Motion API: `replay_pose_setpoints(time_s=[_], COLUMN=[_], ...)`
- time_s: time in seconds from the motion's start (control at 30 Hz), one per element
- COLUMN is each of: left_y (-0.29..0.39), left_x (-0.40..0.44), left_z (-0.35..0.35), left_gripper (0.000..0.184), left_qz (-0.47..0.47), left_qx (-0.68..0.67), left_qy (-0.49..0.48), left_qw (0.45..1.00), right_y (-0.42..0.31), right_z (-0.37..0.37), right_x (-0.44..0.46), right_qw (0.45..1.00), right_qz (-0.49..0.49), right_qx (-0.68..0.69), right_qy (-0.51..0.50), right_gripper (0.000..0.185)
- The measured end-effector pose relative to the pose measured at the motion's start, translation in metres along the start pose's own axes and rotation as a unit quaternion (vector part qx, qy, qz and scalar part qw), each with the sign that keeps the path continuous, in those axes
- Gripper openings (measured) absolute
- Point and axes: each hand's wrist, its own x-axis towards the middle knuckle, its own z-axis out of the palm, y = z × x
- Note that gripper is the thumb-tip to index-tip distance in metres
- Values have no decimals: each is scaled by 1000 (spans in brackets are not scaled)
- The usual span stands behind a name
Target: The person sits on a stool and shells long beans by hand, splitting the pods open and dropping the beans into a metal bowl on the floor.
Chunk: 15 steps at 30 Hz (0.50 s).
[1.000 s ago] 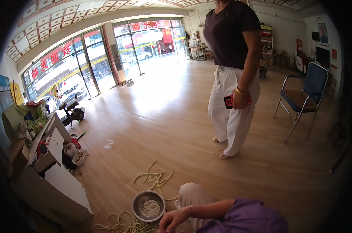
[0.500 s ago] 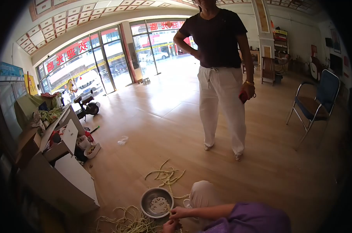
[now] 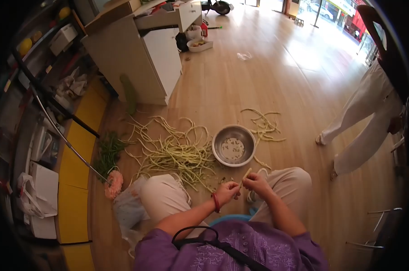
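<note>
Bean piece (image 3: 247,172), slender and pale yellow-green, is pinched by the left fingers (image 3: 234,187) and right fingers (image 3: 250,181).

At twelve o'clock, the top edge cut off the scooter (image 3: 221,7). Towards two, the dark rim swallowed the head of a standing person (image 3: 375,90). At six, the purple shirt (image 3: 265,244) hid most of a blue object (image 3: 234,217). Pale bits (image 3: 232,149) inside the bowl (image 3: 249,147) were too small to identify. At five, the right hand (image 3: 255,183) covered part of a bean piece (image 3: 247,173).
</note>
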Motion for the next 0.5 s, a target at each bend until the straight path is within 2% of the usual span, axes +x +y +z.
replay_pose_setpoints(time_s=[0.1, 0.13, 0.17, 0.23, 0.27, 0.3, 0.33, 0.4, 0.5], left_y=[1, -4, -8, 3, -2, -26, 6, -16, -24], left_x=[-5, 1, 3, 2, 7, 24, 2, 32, 20], left_z=[6, 4, -1, -3, -2, -20, 6, -16, -19], left_gripper=[17, 17, 17, 21, 20, 20, 20, 34, 28], left_qz=[10, 9, 5, 9, 5, 83, 40, 20, -4], left_qx=[46, 46, 57, 184, 151, 124, 98, 61, 95], left_qy=[3, -8, -27, -26, -29, -81, -67, -77, -77], left_qw=[999, 999, 998, 982, 988, 985, 992, 995, 993], right_y=[-2, 6, 13, 25, 21, 22, 20, 11, 7], right_z=[2, 2, -3, 0, -3, -1, -2, 2, 3], right_x=[-8, -4, 5, 18, 15, 16, 11, 0, -6], right_qw=[999, 998, 998, 998, 994, 994, 995, 996, 994], right_qz=[1, 15, 11, 7, -18, -26, -19, -18, -12], right_qx=[-47, -57, -60, -58, -110, -107, -86, -83, -92], right_qy=[1, -37, -33, -21, -23, -27, -47, -29, -59], right_gripper=[22, 23, 23, 22, 23, 26, 28, 24, 28])
